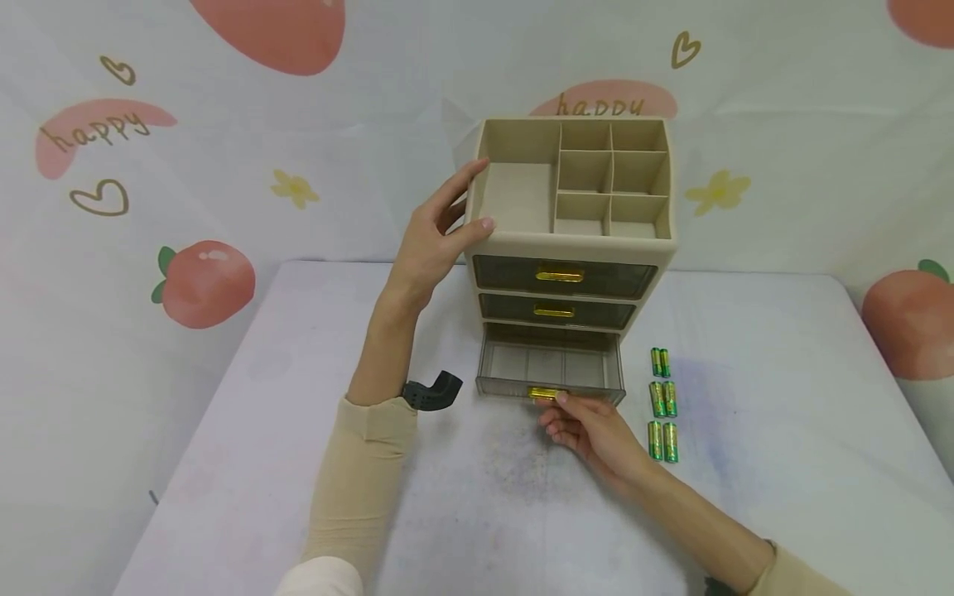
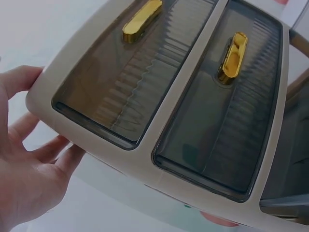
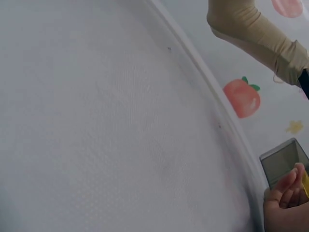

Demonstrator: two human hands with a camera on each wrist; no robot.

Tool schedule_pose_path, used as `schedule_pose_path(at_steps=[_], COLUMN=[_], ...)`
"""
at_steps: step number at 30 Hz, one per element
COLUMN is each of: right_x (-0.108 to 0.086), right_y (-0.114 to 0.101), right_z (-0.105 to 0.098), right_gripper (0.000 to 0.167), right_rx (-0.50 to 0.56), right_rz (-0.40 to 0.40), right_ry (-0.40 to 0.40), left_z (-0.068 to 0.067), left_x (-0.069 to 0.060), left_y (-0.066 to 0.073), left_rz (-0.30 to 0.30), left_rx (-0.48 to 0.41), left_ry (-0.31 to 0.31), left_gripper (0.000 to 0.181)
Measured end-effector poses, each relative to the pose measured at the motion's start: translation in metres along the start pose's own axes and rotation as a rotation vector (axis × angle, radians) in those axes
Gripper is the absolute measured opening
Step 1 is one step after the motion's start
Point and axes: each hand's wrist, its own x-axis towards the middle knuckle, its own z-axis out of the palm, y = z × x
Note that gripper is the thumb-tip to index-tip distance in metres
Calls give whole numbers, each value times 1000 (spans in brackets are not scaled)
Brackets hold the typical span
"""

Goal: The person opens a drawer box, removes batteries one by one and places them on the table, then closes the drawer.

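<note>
A beige desktop organizer with an open-top tray of compartments stands on the table, its three smoky drawers facing me. My left hand holds its upper left side, the thumb and a finger over the top rim. In the left wrist view that hand lies against the organizer's side, next to the upper drawers. The bottom drawer is pulled out, with divided sections inside. My right hand pinches its gold handle. In the right wrist view, the hand shows only at the lower right corner.
Several green and gold batteries lie in pairs on the table, right of the drawer. A white backdrop with printed fruit and flowers rises behind. A dark band is strapped at the left wrist.
</note>
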Motion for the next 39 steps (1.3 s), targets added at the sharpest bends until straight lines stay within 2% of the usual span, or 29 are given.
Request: schedule_pose_path(at_steps=[9, 18, 27, 32, 39], right_x=[9, 17, 26, 31, 36], right_y=[-1, -5, -8, -9, -13], right_z=[-5, -6, -10, -10, -9], right_gripper=[54, 55, 56, 57, 54], right_rx=[-22, -12, -1, 13, 36], right_rz=[-24, -38, -26, -26, -32], right_ry=[45, 52, 67, 60, 84], left_z=[-1, 6, 6, 5, 2], left_x=[1, -8, -9, -8, -5], left_y=[-3, 19, 22, 19, 7], left_rz=[-2, -18, -6, -5, 1], left_rx=[-1, 18, 41, 37, 41], left_ry=[-13, -32, -65, -63, -57], left_gripper=[65, 64, 61, 61, 62])
